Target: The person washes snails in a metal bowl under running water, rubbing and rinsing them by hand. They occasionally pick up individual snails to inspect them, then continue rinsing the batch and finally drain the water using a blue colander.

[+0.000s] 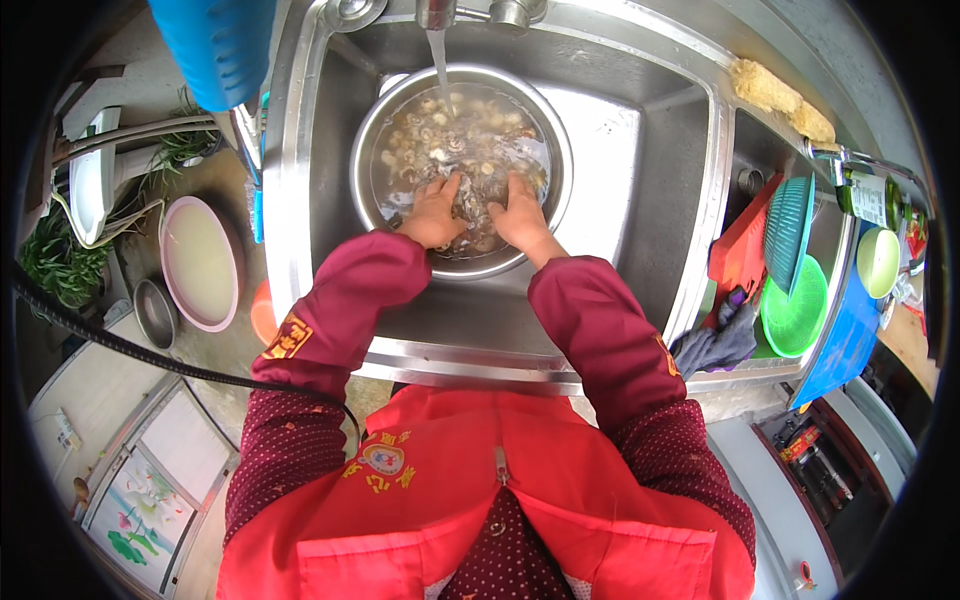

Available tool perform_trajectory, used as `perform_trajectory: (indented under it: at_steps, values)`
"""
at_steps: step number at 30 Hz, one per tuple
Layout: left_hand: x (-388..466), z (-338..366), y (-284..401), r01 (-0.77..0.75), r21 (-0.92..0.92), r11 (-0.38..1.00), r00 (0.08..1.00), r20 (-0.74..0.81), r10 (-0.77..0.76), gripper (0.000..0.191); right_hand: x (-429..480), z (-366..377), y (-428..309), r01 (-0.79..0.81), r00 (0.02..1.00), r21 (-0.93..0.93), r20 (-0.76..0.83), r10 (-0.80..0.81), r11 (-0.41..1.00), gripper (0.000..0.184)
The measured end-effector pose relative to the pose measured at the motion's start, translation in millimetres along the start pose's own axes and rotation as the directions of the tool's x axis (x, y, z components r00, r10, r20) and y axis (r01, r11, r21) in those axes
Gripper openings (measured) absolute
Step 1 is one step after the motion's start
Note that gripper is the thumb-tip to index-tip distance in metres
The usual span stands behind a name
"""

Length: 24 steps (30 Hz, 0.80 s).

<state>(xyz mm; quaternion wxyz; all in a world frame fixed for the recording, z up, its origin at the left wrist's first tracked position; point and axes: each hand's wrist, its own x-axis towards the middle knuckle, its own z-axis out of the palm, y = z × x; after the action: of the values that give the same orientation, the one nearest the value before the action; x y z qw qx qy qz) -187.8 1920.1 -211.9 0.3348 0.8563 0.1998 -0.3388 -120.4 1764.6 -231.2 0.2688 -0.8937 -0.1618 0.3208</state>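
Note:
A round stainless steel basin (361, 180) stands in the sink, filled with cloudy water. Many small, rounded, pale and brown food pieces (487, 120) lie in it; their exact kind is hard to make out. My left hand (433, 212) rests over the near left part of the basin, fingertips at the water and thumb spread. Opposite it, my right hand (521, 216) dips its fingers at the near right, thumb apart. Neither hand grasps anything that shows. From the faucet (435, 13) a stream of water runs into the back of the basin.
The basin sits in a stainless steel sink (667, 165). In the second bowl at right are a red board (739, 247), a teal colander (789, 232), a green basket (796, 311) and grey gloves (716, 341). A pink tub (201, 262) of cloudy liquid stands on the left floor.

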Motion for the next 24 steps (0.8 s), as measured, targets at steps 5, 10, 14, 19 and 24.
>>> perform_trajectory:
  at_steps: [5, 10, 14, 19, 24]
  values:
    - [7.3, 5.0, 13.9, 0.169, 0.180, 0.969, 0.980, -0.134, -0.146, 0.102, 14.7, -1.3, -10.1, -0.140, 0.990, 0.111, 0.028, 0.138, 0.984, 0.077]
    - [32.4, 1.8, -13.7, 0.146, -0.005, 0.989, 0.941, -0.307, -0.141, 0.099, 31.3, -6.6, -18.2, -0.190, 0.965, 0.093, 0.199, 0.169, 0.977, 0.073]
    - [51.3, 7.7, -32.5, 0.111, -0.218, 0.970, 0.898, -0.395, -0.191, 0.094, 47.0, 6.2, -9.6, -0.128, 0.972, 0.195, 0.221, 0.083, 0.972, 0.079]
    - [50.5, -0.4, -27.9, -0.101, -0.910, 0.403, 0.965, -0.188, -0.183, 0.086, 52.4, 20.8, -11.7, -0.386, 0.913, 0.592, 0.356, 0.200, 0.707, 0.072]
    - [36.9, -14.3, -14.1, 0.157, -0.952, 0.263, 0.964, 0.090, -0.249, 0.057, 39.4, 1.2, -25.8, -0.489, 0.870, 0.817, 0.482, 0.103, 0.307, 0.049]
